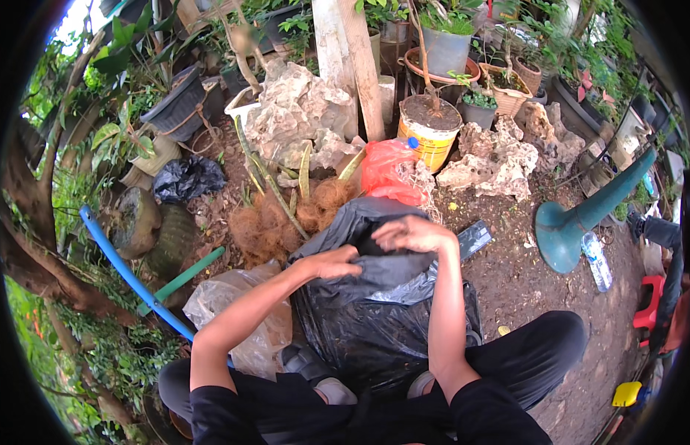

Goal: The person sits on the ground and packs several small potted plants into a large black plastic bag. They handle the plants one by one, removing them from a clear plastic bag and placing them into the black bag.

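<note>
A large black plastic bag (356, 328) stands on the soil between my legs, its rim folded outward around a dark opening. My left hand (336, 262) is at the left side of the opening, fingers pointing right; whether it grips the plastic cannot be told. Over the opening's right side is my right hand (409, 233), fingers curled and slightly blurred. The bag's contents are hidden in shadow. Brown coconut fibre (267, 225) lies in clumps beyond the bag at the left, with long green leaves among it. A red plastic bag (392, 169) touches the far side.
A clear plastic bag (239, 311) lies by my left arm, near a curved blue pipe (122, 264). Pale rocks (295, 105) and a yellow paint bucket (428, 136) with a plant stand ahead. Right are a teal horn-shaped object (578, 217) and a plastic bottle (597, 261).
</note>
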{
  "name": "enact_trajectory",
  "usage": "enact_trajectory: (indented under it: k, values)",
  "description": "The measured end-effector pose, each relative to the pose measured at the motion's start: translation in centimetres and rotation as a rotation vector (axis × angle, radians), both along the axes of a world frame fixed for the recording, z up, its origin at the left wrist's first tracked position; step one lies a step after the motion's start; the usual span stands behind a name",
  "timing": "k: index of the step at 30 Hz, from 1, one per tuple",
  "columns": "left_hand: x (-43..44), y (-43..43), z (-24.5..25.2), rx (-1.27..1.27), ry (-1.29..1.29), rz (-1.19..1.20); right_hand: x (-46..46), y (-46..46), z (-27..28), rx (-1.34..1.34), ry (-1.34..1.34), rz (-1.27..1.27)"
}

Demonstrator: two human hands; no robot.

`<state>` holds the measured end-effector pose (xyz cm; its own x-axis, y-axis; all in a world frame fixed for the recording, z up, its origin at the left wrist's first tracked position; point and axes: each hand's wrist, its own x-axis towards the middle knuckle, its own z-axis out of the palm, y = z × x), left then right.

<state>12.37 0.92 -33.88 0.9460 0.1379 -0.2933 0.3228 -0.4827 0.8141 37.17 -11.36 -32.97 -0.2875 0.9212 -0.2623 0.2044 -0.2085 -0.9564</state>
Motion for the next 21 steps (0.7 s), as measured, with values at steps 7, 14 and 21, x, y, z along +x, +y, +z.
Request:
enact_trajectory:
  k: [7, 14, 21]
  values:
    - [-1.9, 1.5, -5.4, -0.250, 0.749, -0.678, -2.5, 2.3, -4.7, 0.025, -0.642, -0.209]
    - [-2.7, 1.8, -7.8, 0.009, 0.571, -0.107, -3.6, 3.8, -4.1, -0.269, -0.107, 0.095]
    - [-4.1, -2.5, -9.0, 0.791, 0.183, 0.115, -8.2, 3.2, -12.6, 0.209, -0.674, -0.070]
